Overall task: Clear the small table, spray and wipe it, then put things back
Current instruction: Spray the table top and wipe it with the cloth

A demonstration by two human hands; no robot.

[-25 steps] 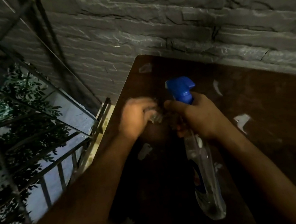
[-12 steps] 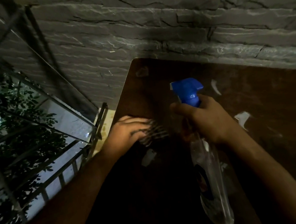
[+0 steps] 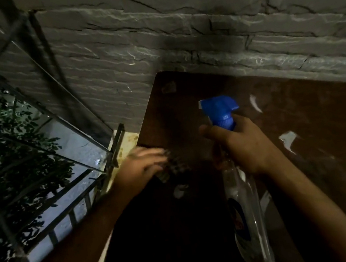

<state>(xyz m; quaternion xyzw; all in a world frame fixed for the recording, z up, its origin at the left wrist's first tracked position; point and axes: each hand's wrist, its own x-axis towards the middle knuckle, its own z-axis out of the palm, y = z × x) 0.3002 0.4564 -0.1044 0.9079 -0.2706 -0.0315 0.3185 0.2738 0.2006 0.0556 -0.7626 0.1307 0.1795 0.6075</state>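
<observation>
In the middle of the frame, 1 spray bottle [image 3: 244, 198] is gripped at its neck by the right hand [image 3: 242, 145], fingers curled round it. It looks light and slippery (best held there). 1 soft checked cloth [image 3: 173, 166] is pressed on the brown table [image 3: 299, 112] at middle left by the left hand [image 3: 141, 167], fingers flat.

Dark brown wooden table top [image 3: 300, 116] flecked with white patches, clear plastic spray bottle [image 3: 249, 220] capped blue, dark-and-light checked cloth [image 3: 173, 167], grey stone-textured wall [image 3: 175, 29].
</observation>
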